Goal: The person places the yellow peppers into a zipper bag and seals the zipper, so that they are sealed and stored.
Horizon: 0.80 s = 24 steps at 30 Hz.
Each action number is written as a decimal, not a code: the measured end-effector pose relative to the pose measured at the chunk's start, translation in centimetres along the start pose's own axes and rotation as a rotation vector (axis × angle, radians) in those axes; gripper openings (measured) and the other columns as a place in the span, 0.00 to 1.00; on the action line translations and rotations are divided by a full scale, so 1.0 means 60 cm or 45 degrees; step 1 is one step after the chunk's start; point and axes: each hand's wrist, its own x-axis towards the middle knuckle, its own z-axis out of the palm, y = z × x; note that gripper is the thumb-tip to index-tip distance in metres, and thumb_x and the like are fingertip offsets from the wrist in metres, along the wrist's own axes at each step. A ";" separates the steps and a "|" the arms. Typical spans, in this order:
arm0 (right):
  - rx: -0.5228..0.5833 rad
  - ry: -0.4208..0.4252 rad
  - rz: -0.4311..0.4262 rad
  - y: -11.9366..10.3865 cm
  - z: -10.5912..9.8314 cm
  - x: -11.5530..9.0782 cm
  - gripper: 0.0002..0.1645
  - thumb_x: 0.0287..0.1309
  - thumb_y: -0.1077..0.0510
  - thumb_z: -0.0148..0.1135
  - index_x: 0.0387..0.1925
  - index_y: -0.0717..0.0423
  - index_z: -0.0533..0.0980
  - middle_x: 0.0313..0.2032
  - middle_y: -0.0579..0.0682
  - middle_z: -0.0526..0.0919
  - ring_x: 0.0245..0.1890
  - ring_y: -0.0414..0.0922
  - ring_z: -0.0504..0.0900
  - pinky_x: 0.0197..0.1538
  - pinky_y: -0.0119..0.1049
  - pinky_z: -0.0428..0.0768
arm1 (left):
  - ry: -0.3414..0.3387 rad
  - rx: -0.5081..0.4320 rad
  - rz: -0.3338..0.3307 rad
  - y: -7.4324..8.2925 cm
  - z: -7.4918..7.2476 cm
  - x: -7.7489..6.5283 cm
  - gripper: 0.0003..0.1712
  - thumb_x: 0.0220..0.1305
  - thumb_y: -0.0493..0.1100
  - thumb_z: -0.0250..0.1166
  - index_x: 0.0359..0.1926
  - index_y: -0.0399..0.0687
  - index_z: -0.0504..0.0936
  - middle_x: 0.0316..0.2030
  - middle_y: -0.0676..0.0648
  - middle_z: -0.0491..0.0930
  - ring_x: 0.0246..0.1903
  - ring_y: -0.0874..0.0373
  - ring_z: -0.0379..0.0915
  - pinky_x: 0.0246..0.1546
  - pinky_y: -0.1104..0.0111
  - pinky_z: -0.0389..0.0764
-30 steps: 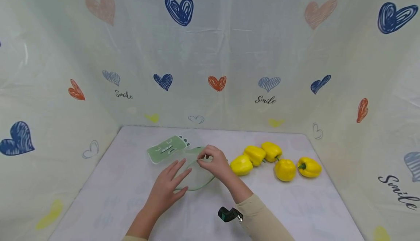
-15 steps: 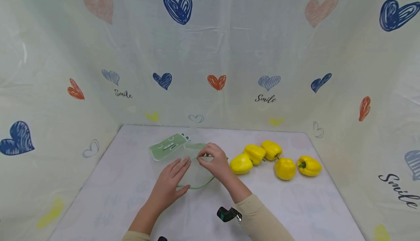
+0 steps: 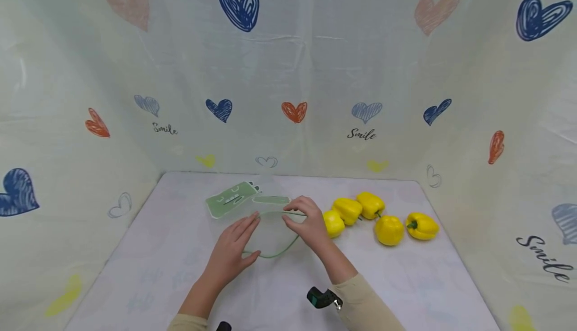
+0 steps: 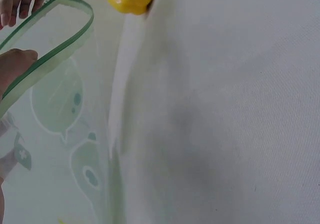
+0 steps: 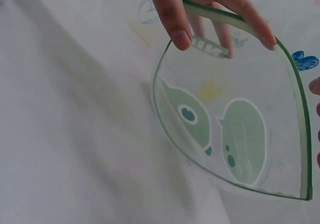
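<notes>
A see-through plastic zip bag [image 3: 271, 236] with a green edge and green cartoon prints has its mouth spread apart, seen in all views. My left hand [image 3: 236, 246] lies at the mouth's left end, fingers straight and together near the far rim, thumb apart at the near rim. On the far rim toward the right, my right hand [image 3: 311, 223] pinches the green edge between thumb and fingers. In the right wrist view the left thumb [image 5: 180, 37] shows at the mouth's corner, while only fingertips of the right hand [image 5: 316, 86] appear at the frame's edge.
Several yellow bell peppers [image 3: 389, 230] lie to the right of the bag on the white table [image 3: 405, 291]. A green printed face [image 3: 232, 200] shows behind the left hand. Curtains with hearts [image 3: 294, 112] surround the table. A black wrist device [image 3: 322, 297] sits by the right sleeve.
My right hand has shifted right along the far rim, now partly covering the nearest pepper. The left fingers have drawn together, and more of the green rim shows between the hands.
</notes>
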 end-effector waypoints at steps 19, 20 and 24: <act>-0.034 0.161 0.500 0.031 -0.075 -0.047 0.12 0.50 0.66 0.73 0.37 0.52 0.83 0.40 0.45 0.80 0.46 0.52 0.75 0.53 0.53 0.75 | 0.014 -0.034 -0.018 -0.002 0.011 -0.004 0.56 0.32 0.41 0.83 0.67 0.36 0.68 0.67 0.43 0.67 0.58 0.45 0.69 0.55 0.55 0.73; -0.037 0.161 0.540 0.032 -0.078 -0.049 0.12 0.50 0.66 0.73 0.38 0.52 0.83 0.40 0.45 0.80 0.46 0.52 0.74 0.54 0.53 0.75 | 0.017 -0.032 -0.021 -0.002 0.010 -0.004 0.56 0.32 0.41 0.83 0.67 0.36 0.68 0.67 0.43 0.67 0.58 0.44 0.69 0.55 0.55 0.73; -0.073 0.153 0.675 0.037 -0.086 -0.058 0.12 0.50 0.64 0.73 0.39 0.54 0.83 0.43 0.47 0.80 0.49 0.51 0.73 0.55 0.53 0.73 | 0.027 -0.026 -0.032 -0.001 0.010 -0.004 0.56 0.32 0.41 0.83 0.67 0.36 0.68 0.67 0.43 0.67 0.58 0.44 0.69 0.55 0.55 0.72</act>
